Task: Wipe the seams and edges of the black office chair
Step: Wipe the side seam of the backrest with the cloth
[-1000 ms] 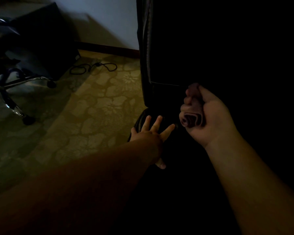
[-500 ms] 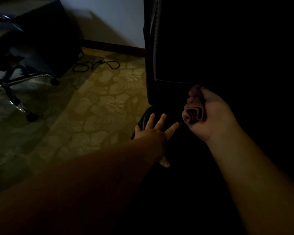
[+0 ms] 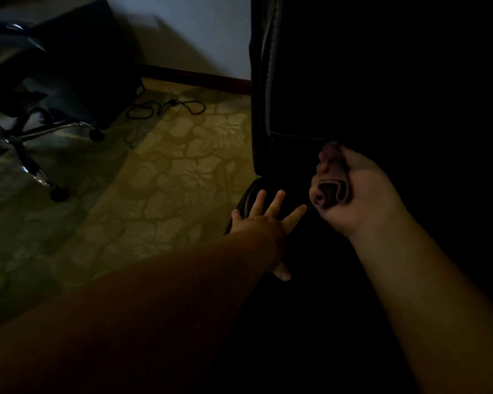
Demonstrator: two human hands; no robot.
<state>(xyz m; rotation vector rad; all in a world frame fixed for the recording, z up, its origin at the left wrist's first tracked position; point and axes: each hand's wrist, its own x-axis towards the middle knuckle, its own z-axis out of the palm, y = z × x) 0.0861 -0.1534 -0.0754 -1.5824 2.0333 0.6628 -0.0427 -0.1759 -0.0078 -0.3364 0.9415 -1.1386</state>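
**A:** So the black office chair [image 3: 271, 81] fills the right side, backrest upright, seat edge down by the carpet [image 3: 160, 194]. The right hand [image 3: 362, 194] has its grip curled round a rolled cloth [image 3: 329, 191] right at the crease below the backrest.

**B:** And the left hand [image 3: 264, 220]?

**A:** Fingers spread flat on the seat edge, holding nothing. I'd guess the chair rolls easily, so bracing helps. The cloth looks soft, good for seams. No containers that I can see.
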